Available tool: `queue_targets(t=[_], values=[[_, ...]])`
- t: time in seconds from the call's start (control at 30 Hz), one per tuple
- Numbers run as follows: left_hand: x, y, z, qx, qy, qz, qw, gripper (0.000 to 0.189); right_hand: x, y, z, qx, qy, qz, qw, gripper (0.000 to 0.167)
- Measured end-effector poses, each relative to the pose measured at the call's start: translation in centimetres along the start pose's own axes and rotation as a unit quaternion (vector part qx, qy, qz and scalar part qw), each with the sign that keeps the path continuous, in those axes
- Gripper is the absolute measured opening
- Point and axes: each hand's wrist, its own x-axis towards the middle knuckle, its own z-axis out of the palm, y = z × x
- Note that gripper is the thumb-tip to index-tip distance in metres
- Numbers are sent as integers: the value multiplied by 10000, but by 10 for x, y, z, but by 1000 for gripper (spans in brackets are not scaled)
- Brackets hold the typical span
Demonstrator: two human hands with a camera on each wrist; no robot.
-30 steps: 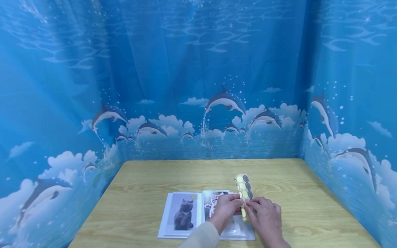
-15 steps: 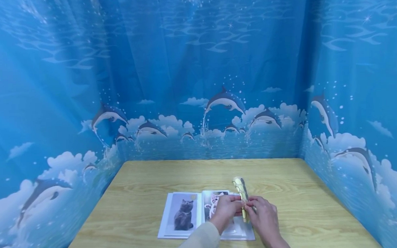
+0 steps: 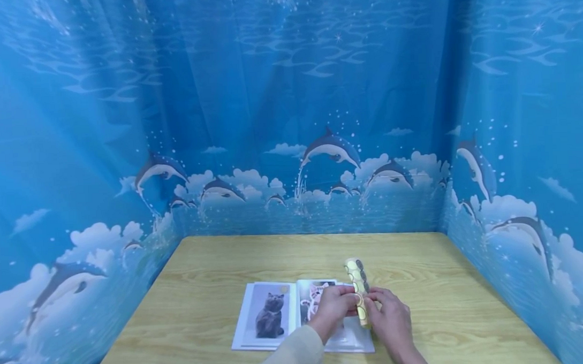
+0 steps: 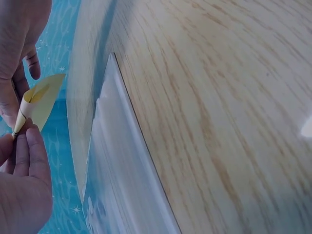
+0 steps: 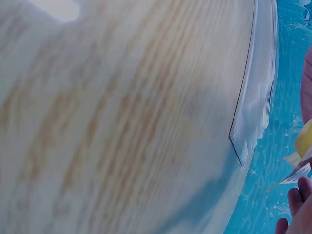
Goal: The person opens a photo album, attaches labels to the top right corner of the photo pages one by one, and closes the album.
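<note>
A narrow sheet of round stickers [image 3: 356, 276], with pale yellow circles and a column of dark ones, is bent lengthwise above the album's right side. My left hand [image 3: 333, 308] pinches its left edge between thumb and fingers. On the other edge, my right hand [image 3: 391, 318] pinches with thumb and forefinger. In the left wrist view the sticker sheet [image 4: 46, 100] shows its yellow back, curled at one end. Below lies an open photo album [image 3: 236, 339] with a grey cat picture [image 3: 269, 314] on the left page. The right page's picture [image 3: 309, 299] is partly hidden by my left hand.
The album rests on a wooden table [image 3: 189, 303], near its front side. Blue curtains [image 3: 250, 98] printed with dolphins enclose the table at the back and both sides. A round yellowish sticker [image 3: 284, 289] sits at the grey cat picture's upper right corner.
The sticker sheet has turned nearly edge-on and then back, its yellow circles now facing up more and its lower end showing longer. My right hand has shifted slightly; the left has stayed.
</note>
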Motion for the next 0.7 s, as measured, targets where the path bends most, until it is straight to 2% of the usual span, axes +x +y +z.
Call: queue_targets(t=[0.17, 0.4, 0.7], values=[[1, -1, 0, 22, -23, 5, 10000, 27, 1, 2, -2, 101, -101, 165, 9998, 9], [0, 1, 1, 117, 39, -166, 9998, 29, 2, 1, -6, 402, -240, 580, 9972, 13], [1, -2, 9, 64, 136, -262, 9995, 28, 8, 7, -19, 1096, -405, 1535, 9812, 22]])
